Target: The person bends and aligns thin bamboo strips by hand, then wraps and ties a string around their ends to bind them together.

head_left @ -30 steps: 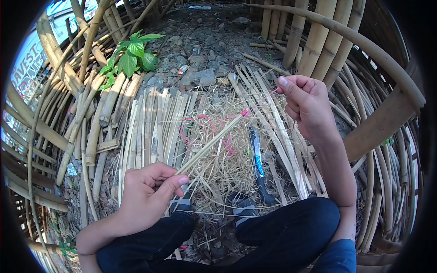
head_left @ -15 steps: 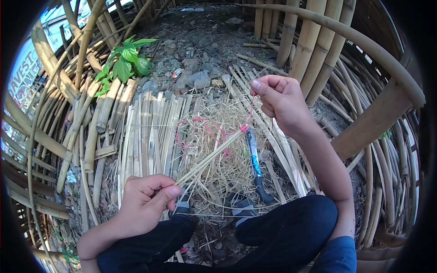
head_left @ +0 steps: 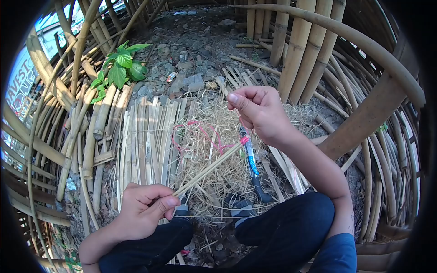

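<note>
My left hand (head_left: 148, 210) is closed around the near end of a few thin bamboo strips (head_left: 207, 169), which slant up to the right. Pink string (head_left: 245, 139) is wound round their far end. My right hand (head_left: 260, 110) pinches the string's loose length above that end, thumb against curled fingers. Under the strips' far end lies a blade with a blue label and dark handle (head_left: 261, 190), on a heap of bamboo shavings (head_left: 218, 179). A loose tangle of pink string (head_left: 191, 123) rests on the shavings.
Flat split bamboo slats (head_left: 144, 141) lie left of the shavings, with more slats (head_left: 287, 168) at right. Thick bamboo poles (head_left: 305, 52) stand at the back right. A leafy plant (head_left: 122, 68) grows back left beside stacked bamboo. Stony ground (head_left: 191, 54) stretches behind.
My right hand has come down and to the left, closer to the strips' wrapped end. My left hand keeps its hold, nearly still. The view has shifted slightly.
</note>
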Motion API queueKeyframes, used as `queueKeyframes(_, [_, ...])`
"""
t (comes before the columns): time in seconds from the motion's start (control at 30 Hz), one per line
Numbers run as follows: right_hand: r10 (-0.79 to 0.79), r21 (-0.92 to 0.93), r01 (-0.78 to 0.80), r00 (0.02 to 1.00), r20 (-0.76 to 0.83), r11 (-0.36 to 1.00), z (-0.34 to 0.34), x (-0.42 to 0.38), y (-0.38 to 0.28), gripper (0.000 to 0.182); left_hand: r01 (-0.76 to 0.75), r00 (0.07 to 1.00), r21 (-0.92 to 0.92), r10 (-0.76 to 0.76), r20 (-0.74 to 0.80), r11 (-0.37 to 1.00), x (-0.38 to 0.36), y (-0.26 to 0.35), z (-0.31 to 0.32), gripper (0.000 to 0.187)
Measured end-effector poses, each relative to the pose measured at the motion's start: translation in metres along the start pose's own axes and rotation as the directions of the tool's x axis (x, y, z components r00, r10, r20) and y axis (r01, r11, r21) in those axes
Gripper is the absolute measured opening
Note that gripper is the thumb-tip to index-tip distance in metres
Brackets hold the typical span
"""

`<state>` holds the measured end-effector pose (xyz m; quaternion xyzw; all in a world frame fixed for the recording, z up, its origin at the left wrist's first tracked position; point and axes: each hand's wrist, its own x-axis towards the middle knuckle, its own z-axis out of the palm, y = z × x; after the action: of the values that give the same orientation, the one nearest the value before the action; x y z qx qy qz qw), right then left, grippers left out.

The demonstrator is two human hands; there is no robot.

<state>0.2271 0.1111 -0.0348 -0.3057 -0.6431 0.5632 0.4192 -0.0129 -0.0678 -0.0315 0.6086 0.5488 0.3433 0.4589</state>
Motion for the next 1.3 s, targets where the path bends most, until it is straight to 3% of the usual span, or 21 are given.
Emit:
queueKeyframes(0.1, [0.007, 0.078, -0.009, 1.0, 0.022, 0.997, 0.016, -0.006, 0.007, 0.02, -0.024, 1.0, 0.004, 0.024, 0.01, 1.0, 0.001, 0.002, 0.001, 0.013])
queueKeyframes(0.3, [0.106, 0.046, -0.11, 0.992, 0.068, 0.993, 0.039, -0.017, 0.012, 0.021, -0.012, 1.0, -0.045, 0.012, 0.001, 0.999, 0.001, 0.003, 0.002, 0.014])
queueKeyframes(0.37, [0.098, -0.008, -0.098, 0.989, 0.109, 0.995, 0.049, -0.024, 0.005, 0.021, 0.015, 1.0, -0.068, -0.016, -0.008, 0.998, 0.001, 0.004, 0.002, 0.015])
queueKeyframes(0.4, [-0.017, -0.005, 0.018, 0.994, 0.111, 1.0, 0.056, -0.022, 0.011, 0.022, 0.017, 1.0, -0.068, -0.017, -0.005, 0.998, 0.001, 0.004, 0.002, 0.015])
queueKeyframes(0.53, [0.064, -0.063, -0.056, 0.99, 0.128, 0.996, 0.061, -0.028, 0.009, 0.024, 0.045, 0.998, -0.103, -0.049, -0.037, 0.994, 0.002, 0.001, 0.002, 0.015])
queueKeyframes(0.63, [-0.065, -0.084, 0.075, 0.992, 0.108, 0.994, 0.067, -0.03, 0.021, 0.022, 0.069, 0.995, -0.148, -0.078, -0.057, 0.987, 0.003, -0.001, 0.001, 0.015])
queueKeyframes(0.7, [0.017, 0.025, -0.021, 0.992, 0.126, 0.999, 0.069, -0.032, 0.02, 0.021, 0.083, 0.994, -0.161, -0.094, -0.063, 0.983, 0.003, -0.001, 0.002, 0.015])
queueKeyframes(0.8, [0.002, 0.045, -0.009, 0.99, 0.139, 0.999, 0.069, -0.034, 0.016, 0.021, 0.094, 0.992, -0.154, -0.105, -0.063, 0.984, 0.004, -0.002, 0.002, 0.016])
queueKeyframes(1.03, [0.056, -0.033, -0.053, 0.991, 0.12, 0.998, 0.073, -0.037, 0.019, 0.02, 0.121, 0.989, -0.178, -0.134, -0.06, 0.977, 0.005, -0.003, 0.002, 0.016])
queueKeyframes(1.1, [-0.146, -0.067, 0.15, 0.987, 0.067, 0.986, 0.076, -0.037, 0.025, 0.02, 0.125, 0.989, -0.174, -0.137, -0.059, 0.977, 0.005, -0.003, 0.002, 0.016])
queueKeyframes(1.3, [-0.163, -0.112, 0.171, 0.984, 0.072, 0.979, 0.075, -0.036, 0.027, 0.021, 0.143, 0.986, -0.18, -0.157, -0.064, 0.973, 0.005, -0.001, 0.004, 0.016])
